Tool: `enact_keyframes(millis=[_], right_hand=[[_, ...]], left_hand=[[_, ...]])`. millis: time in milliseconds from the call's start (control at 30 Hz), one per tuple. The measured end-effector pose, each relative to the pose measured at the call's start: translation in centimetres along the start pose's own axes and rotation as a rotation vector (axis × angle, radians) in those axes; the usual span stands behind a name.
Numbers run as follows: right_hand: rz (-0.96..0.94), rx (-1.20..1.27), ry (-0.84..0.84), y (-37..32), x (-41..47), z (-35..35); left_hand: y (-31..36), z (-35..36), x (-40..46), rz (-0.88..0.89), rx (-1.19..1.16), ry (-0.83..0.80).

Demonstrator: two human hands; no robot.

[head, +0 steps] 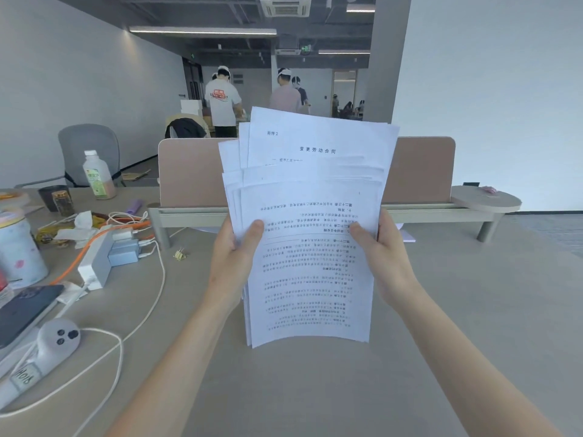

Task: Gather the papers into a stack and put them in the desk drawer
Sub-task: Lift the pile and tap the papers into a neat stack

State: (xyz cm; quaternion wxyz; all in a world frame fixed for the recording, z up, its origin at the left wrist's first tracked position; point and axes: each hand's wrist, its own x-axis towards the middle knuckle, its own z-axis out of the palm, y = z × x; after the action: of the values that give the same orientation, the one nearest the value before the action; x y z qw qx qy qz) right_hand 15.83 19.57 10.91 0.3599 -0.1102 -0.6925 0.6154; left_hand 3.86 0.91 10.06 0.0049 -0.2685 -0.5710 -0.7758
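A stack of white printed papers (pixel 310 222) stands upright in front of me, its lower edge resting on or just above the beige desk (pixel 457 310). The sheets are uneven, with several sticking up higher at the back. My left hand (pixel 235 257) grips the stack's left edge, thumb on the front sheet. My right hand (pixel 383 257) grips the right edge the same way. No drawer shows in this view.
A pink divider panel (pixel 189 171) on a low shelf (pixel 441 212) stands behind the papers. At left lie a power strip (pixel 96 263) with cables, a phone (pixel 25 307), a white handheld device (pixel 53 345), a bottle (pixel 97 175) and a small clip (pixel 179 254). People stand far behind.
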Motion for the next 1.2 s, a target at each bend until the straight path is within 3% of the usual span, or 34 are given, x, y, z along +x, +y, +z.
enact_keyframes(millis=[300, 500, 767, 867, 1200], right_hand=[[-0.022, -0.013, -0.025, 0.0, 0.0, -0.7], [-0.184, -0.081, 0.016, -3.0, 1.3, -1.3], [-0.464, -0.527, -0.112, -5.7, 2.6, -1.9], [-0.482, -0.668, -0.115, -5.8, 2.8, -1.7], [-0.533, -0.736, -0.060, -4.9, 3.2, -1.7]], left_hand=[[-1.9, -0.2, -1.6, -0.087, 0.014, -0.025], [-2.4, -0.4, -2.4, -0.123, 0.023, -0.051], [-2.2, -0.3, -2.4, -0.096, 0.023, -0.043], [-2.2, -0.2, -2.4, -0.096, 0.019, -0.031], [-3.3, -0.2, -3.0, -0.118, 0.010, -0.039]])
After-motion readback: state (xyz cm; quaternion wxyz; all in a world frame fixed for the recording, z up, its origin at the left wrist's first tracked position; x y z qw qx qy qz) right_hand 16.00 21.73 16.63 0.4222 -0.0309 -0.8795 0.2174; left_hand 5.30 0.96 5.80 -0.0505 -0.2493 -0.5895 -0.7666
